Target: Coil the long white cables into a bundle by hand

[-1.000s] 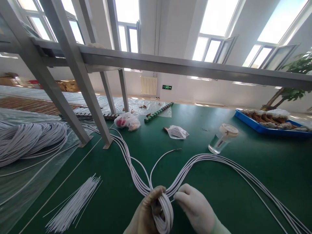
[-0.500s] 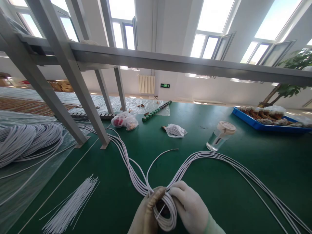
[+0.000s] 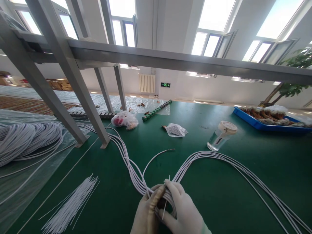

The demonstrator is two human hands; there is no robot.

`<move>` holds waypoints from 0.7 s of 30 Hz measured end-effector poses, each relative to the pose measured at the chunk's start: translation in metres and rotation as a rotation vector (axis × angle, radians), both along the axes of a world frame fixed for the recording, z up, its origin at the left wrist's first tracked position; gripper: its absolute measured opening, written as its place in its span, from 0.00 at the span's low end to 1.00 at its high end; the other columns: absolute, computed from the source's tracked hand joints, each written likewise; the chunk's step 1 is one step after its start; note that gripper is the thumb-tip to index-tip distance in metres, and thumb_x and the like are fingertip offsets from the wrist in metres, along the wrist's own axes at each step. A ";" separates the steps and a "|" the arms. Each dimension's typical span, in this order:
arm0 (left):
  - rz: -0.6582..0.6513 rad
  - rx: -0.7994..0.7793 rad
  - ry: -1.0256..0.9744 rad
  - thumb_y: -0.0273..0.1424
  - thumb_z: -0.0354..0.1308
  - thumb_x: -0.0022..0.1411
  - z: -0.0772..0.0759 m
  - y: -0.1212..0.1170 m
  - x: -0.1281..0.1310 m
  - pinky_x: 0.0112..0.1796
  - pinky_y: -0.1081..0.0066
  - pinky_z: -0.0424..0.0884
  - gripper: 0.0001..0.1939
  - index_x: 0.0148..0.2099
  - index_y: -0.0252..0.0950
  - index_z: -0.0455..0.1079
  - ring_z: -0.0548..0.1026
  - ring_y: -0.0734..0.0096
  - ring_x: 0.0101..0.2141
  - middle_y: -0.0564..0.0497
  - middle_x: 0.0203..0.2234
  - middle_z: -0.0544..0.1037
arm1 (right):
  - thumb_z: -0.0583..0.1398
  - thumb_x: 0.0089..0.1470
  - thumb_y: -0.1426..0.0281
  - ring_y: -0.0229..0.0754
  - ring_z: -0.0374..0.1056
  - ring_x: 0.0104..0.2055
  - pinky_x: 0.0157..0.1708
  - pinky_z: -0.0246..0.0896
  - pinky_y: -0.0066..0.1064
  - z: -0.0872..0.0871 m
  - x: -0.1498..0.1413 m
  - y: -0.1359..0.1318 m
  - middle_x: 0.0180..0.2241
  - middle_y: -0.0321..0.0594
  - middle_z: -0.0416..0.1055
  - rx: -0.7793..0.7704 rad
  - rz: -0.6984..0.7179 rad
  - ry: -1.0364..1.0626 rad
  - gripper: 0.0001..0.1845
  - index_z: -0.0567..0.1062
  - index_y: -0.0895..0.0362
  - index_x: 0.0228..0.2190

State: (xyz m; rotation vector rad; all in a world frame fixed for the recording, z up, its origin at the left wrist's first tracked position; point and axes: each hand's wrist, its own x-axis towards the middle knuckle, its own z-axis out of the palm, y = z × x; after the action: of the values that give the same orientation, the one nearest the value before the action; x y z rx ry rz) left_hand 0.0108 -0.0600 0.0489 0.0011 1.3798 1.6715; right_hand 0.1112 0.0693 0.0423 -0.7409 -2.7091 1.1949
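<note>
White cable bundle point(image 3: 168, 195) gripped by both gloved hands: left hand point(image 3: 146, 213) closed under it, right hand point(image 3: 181, 211) closed on top w/ thin tie point(image 3: 165, 203).

Two gloved hands fill the bottom of the view. The left hand point(image 3: 147, 213) wears a thin, close-fitting glove in a dull tan or khaki shade, darker and a little yellowed along the fingers, with fine creases running down its back. The right hand point(image 3: 184, 209) wears a paler glove, off-white with a faint greenish tint, smooth and slightly glossy like thin rubber or latex, wrinkling softly over the knuckles. Both gloves cling tightly, showing the finger shapes clearly. No markings, logos or seams show on either one. The wrists run off the lower edge, so cuffs and sleeves stay out of sight.
</note>
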 end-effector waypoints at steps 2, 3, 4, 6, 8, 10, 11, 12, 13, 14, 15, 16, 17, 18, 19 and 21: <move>-0.002 0.023 0.027 0.41 0.66 0.60 0.000 0.000 0.001 0.60 0.47 0.68 0.09 0.41 0.44 0.75 0.78 0.48 0.51 0.48 0.41 0.81 | 0.63 0.59 0.70 0.56 0.74 0.55 0.53 0.76 0.46 -0.005 0.001 0.002 0.60 0.44 0.72 0.078 0.049 0.088 0.30 0.69 0.54 0.62; 0.002 0.038 0.042 0.41 0.68 0.59 0.000 -0.001 0.001 0.61 0.48 0.68 0.10 0.41 0.44 0.76 0.77 0.48 0.52 0.47 0.41 0.81 | 0.60 0.64 0.68 0.55 0.74 0.55 0.54 0.76 0.47 -0.007 0.002 0.004 0.59 0.45 0.73 0.124 0.087 0.153 0.26 0.70 0.55 0.62; 0.002 0.049 0.051 0.41 0.69 0.58 -0.001 -0.002 0.001 0.61 0.48 0.68 0.11 0.41 0.44 0.76 0.77 0.47 0.52 0.47 0.41 0.82 | 0.56 0.67 0.67 0.54 0.74 0.55 0.55 0.75 0.47 -0.009 0.003 0.005 0.58 0.45 0.74 0.167 0.120 0.221 0.23 0.71 0.55 0.61; -0.004 0.062 0.052 0.42 0.70 0.56 -0.003 -0.003 0.001 0.61 0.48 0.67 0.13 0.40 0.44 0.77 0.77 0.46 0.52 0.47 0.40 0.81 | 0.50 0.71 0.64 0.52 0.73 0.57 0.57 0.74 0.45 -0.014 0.006 0.007 0.58 0.45 0.74 0.232 0.145 0.321 0.22 0.71 0.54 0.61; -0.017 0.087 0.022 0.43 0.71 0.55 -0.006 -0.003 0.000 0.62 0.46 0.65 0.14 0.40 0.43 0.77 0.76 0.46 0.52 0.46 0.40 0.81 | 0.50 0.72 0.62 0.50 0.73 0.57 0.57 0.74 0.43 -0.017 0.009 0.008 0.59 0.44 0.74 0.268 0.118 0.349 0.22 0.71 0.52 0.61; -0.012 0.133 -0.037 0.42 0.73 0.53 -0.009 0.000 -0.001 0.62 0.47 0.65 0.15 0.40 0.42 0.76 0.76 0.46 0.53 0.46 0.41 0.82 | 0.50 0.72 0.60 0.51 0.73 0.58 0.56 0.75 0.44 -0.020 0.011 0.006 0.60 0.42 0.73 0.304 0.079 0.335 0.22 0.71 0.49 0.62; -0.004 0.156 -0.072 0.42 0.73 0.52 -0.009 0.003 -0.001 0.61 0.48 0.65 0.16 0.39 0.42 0.76 0.76 0.46 0.53 0.45 0.41 0.82 | 0.51 0.72 0.59 0.52 0.73 0.58 0.55 0.76 0.45 -0.021 0.011 0.005 0.60 0.41 0.73 0.321 0.061 0.329 0.22 0.71 0.49 0.62; 0.006 0.175 -0.106 0.43 0.73 0.52 -0.008 0.005 -0.001 0.61 0.48 0.66 0.16 0.39 0.41 0.76 0.76 0.46 0.53 0.45 0.40 0.82 | 0.51 0.72 0.59 0.53 0.73 0.59 0.55 0.76 0.46 -0.021 0.012 0.003 0.61 0.41 0.73 0.336 0.047 0.330 0.23 0.72 0.48 0.61; 0.012 0.185 -0.136 0.44 0.72 0.53 -0.005 0.007 -0.001 0.59 0.49 0.68 0.16 0.38 0.41 0.76 0.77 0.46 0.52 0.45 0.38 0.82 | 0.51 0.72 0.59 0.53 0.73 0.58 0.55 0.76 0.46 -0.021 0.012 0.002 0.61 0.41 0.73 0.345 0.036 0.339 0.22 0.73 0.48 0.61; 0.013 0.186 -0.157 0.46 0.72 0.53 -0.001 0.009 -0.001 0.57 0.49 0.70 0.16 0.36 0.41 0.76 0.78 0.46 0.49 0.46 0.36 0.82 | 0.52 0.71 0.59 0.53 0.73 0.58 0.55 0.76 0.45 -0.020 0.012 0.001 0.60 0.41 0.73 0.343 0.028 0.357 0.22 0.74 0.49 0.60; 0.006 0.183 -0.167 0.47 0.71 0.54 0.005 0.009 -0.001 0.55 0.50 0.71 0.16 0.36 0.41 0.76 0.79 0.46 0.47 0.46 0.35 0.82 | 0.53 0.71 0.59 0.52 0.74 0.57 0.55 0.76 0.44 -0.019 0.011 0.000 0.59 0.42 0.74 0.329 0.022 0.380 0.21 0.75 0.49 0.59; 0.003 0.178 -0.167 0.47 0.71 0.54 0.010 0.009 -0.001 0.52 0.51 0.73 0.17 0.36 0.41 0.76 0.80 0.48 0.44 0.47 0.34 0.82 | 0.54 0.71 0.60 0.51 0.74 0.57 0.55 0.75 0.42 -0.017 0.010 -0.001 0.59 0.42 0.75 0.303 0.018 0.406 0.20 0.76 0.49 0.57; 0.008 0.172 -0.160 0.47 0.72 0.53 0.015 0.007 -0.001 0.50 0.53 0.74 0.17 0.35 0.41 0.76 0.80 0.50 0.41 0.47 0.33 0.82 | 0.55 0.70 0.61 0.50 0.75 0.56 0.56 0.75 0.40 -0.015 0.010 -0.001 0.58 0.41 0.76 0.265 0.015 0.429 0.19 0.77 0.49 0.56; 0.016 0.164 -0.155 0.47 0.73 0.52 0.018 0.006 -0.001 0.48 0.56 0.74 0.18 0.35 0.40 0.76 0.80 0.53 0.39 0.48 0.33 0.82 | 0.56 0.70 0.62 0.48 0.75 0.55 0.56 0.74 0.38 -0.013 0.009 0.000 0.57 0.41 0.76 0.217 0.011 0.446 0.18 0.78 0.49 0.55; 0.028 0.151 -0.156 0.47 0.74 0.51 0.020 0.005 -0.001 0.47 0.59 0.74 0.19 0.35 0.40 0.76 0.80 0.56 0.38 0.49 0.33 0.82 | 0.57 0.69 0.63 0.47 0.76 0.54 0.55 0.74 0.36 -0.011 0.007 0.000 0.55 0.40 0.77 0.166 0.009 0.455 0.17 0.79 0.49 0.54; 0.036 0.135 -0.175 0.47 0.75 0.49 0.016 0.003 -0.001 0.45 0.63 0.73 0.22 0.36 0.38 0.76 0.79 0.61 0.36 0.49 0.32 0.81 | 0.57 0.68 0.65 0.45 0.77 0.52 0.54 0.74 0.34 -0.006 0.004 0.003 0.53 0.40 0.79 0.077 0.008 0.445 0.15 0.81 0.49 0.51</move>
State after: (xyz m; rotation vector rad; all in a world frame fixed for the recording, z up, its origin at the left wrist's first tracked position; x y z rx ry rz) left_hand 0.0101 -0.0572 0.0648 -0.0907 1.1417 1.7479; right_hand 0.1154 0.0719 0.0362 -0.3943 -2.3730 1.0932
